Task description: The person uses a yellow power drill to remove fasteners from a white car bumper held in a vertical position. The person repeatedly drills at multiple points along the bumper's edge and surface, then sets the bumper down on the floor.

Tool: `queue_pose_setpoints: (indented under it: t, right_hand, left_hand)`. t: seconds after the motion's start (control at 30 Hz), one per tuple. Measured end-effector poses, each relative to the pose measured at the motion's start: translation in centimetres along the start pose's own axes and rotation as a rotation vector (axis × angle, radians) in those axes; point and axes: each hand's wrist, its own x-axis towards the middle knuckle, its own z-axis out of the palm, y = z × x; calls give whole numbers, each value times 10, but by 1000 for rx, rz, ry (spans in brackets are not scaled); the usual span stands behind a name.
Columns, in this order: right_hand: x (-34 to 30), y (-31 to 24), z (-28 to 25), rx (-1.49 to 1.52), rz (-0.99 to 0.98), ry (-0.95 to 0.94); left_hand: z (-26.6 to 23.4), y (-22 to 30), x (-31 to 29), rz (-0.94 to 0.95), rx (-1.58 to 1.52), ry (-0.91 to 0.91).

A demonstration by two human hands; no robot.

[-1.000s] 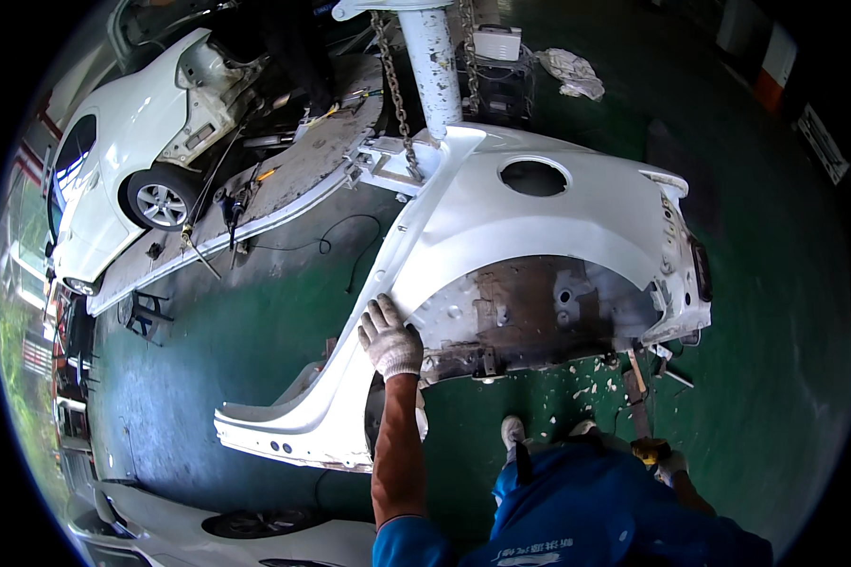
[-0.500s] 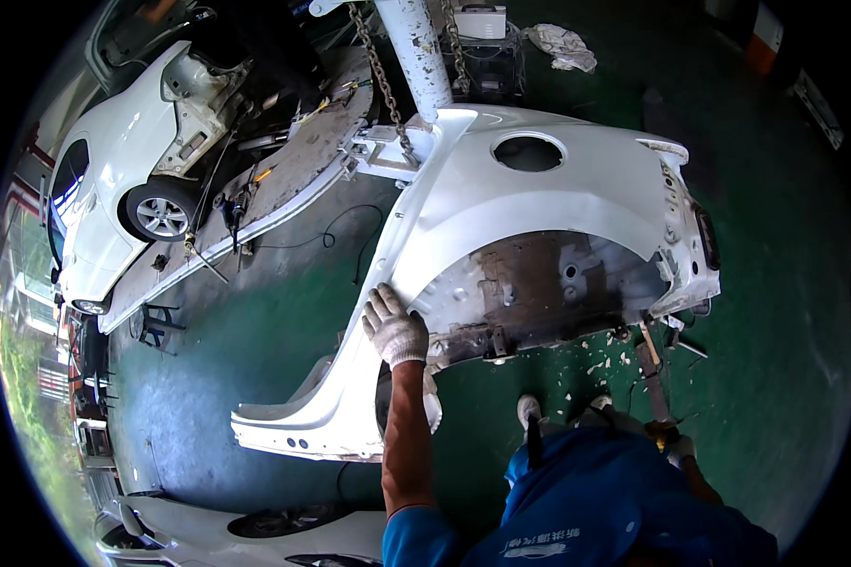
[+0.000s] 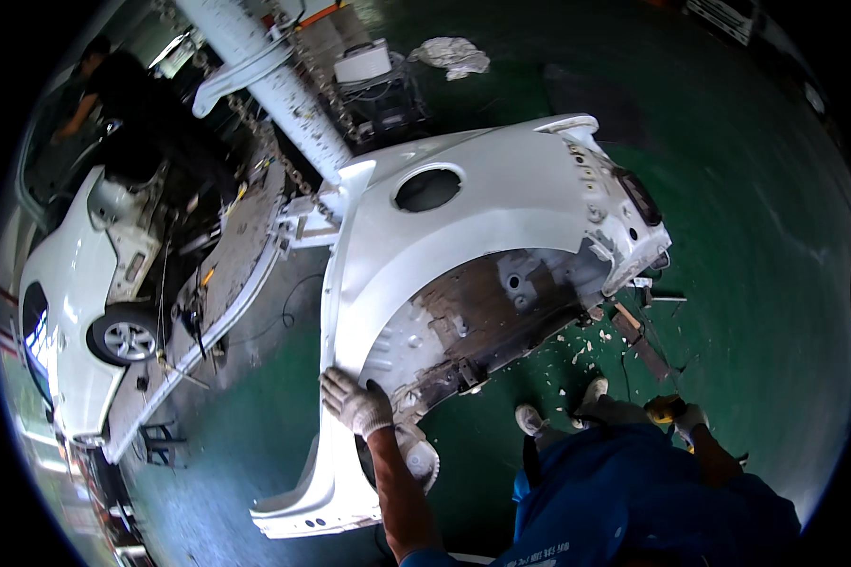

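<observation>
A large white rear quarter panel of a car, with a round opening and a wheel arch, stands in front of me. My left hand, in a pale knitted glove, lies open on its narrow left part, beside the wheel arch. Those fingers are stretched out flat against the metal. Low at the right, my right hand, also gloved, is closed on a yellow-and-black power tool. The tool's working end cannot be made out. Inside the arch sits a brown-stained inner wheel housing.
Behind the panel leans a thick pale post with chains. A white car stands on a raised platform at left, with a person in dark clothes beside it. White flakes and a wooden-handled tool lie on the green floor.
My view has turned, so the panel sits tilted and further left. My left hand stays flat on the panel; my right still holds the power tool. More of the person in dark clothes shows.
</observation>
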Motion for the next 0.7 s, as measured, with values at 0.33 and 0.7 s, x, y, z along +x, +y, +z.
queue_pose_setpoints:
  t: [0.33, 0.7]
  right_hand:
    - [-37, 1, -36, 130, 217, -136]
    - [-3, 87, -14, 266, 256, -161]
  left_hand:
    - [-2, 23, -41, -43, -10, 94]
    - [158, 70, -260, 579, -56, -827]
